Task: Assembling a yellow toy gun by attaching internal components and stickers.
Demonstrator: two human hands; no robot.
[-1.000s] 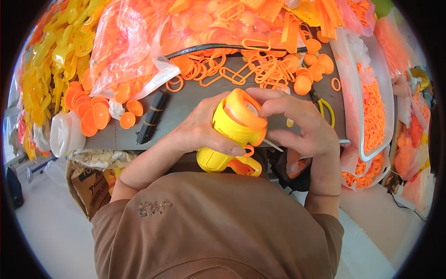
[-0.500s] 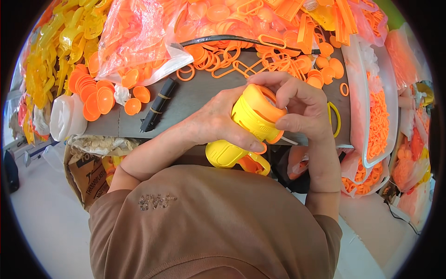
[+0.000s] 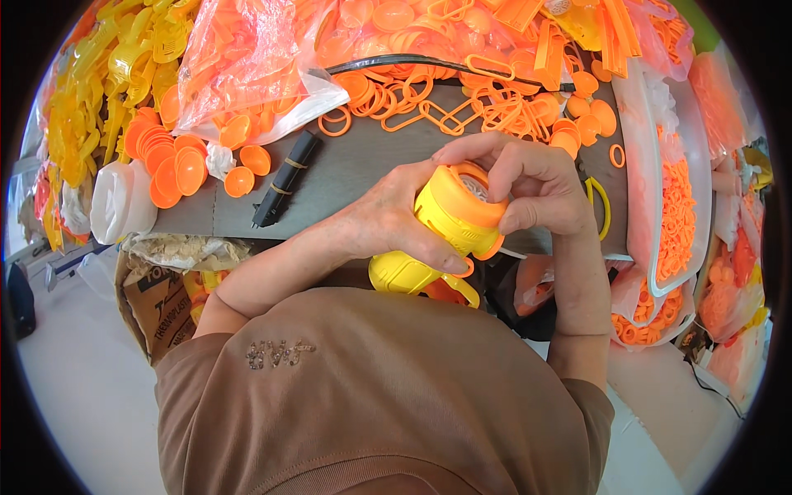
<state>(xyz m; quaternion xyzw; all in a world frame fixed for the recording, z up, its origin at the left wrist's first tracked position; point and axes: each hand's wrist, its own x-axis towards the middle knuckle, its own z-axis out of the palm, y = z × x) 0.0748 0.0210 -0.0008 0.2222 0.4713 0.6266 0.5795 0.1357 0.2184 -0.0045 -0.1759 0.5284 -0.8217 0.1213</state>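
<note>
A yellow plastic housing [image 3: 440, 213], shaped like a flashlight with a looped handle, is held above my lap at the table's near edge. My left hand [image 3: 398, 216] wraps round its side, the thumb lying across the front. An orange ring [image 3: 459, 196] caps its upper end, and a pale, patterned disc [image 3: 475, 187] shows inside. The thumb and curled fingers of my right hand [image 3: 536, 186] grip the ring's rim. The housing's lower end and orange handle part [image 3: 445, 290] hang below my left hand.
On the grey table [image 3: 355, 161] lie orange cups [image 3: 191, 169], a black banded bundle [image 3: 285, 180], orange loops [image 3: 408, 115] and yellow-handled scissors [image 3: 600, 206]. A plastic bag of orange parts [image 3: 247, 66] sits behind. Yellow parts [image 3: 91, 107] pile at left; a white bin [image 3: 642, 165] stands at right.
The orange ring, tilted up earlier, now sits flatter on the yellow housing, and the pale disc shows more inside it. My right fingers have shifted along the rim. The view has moved slightly.
</note>
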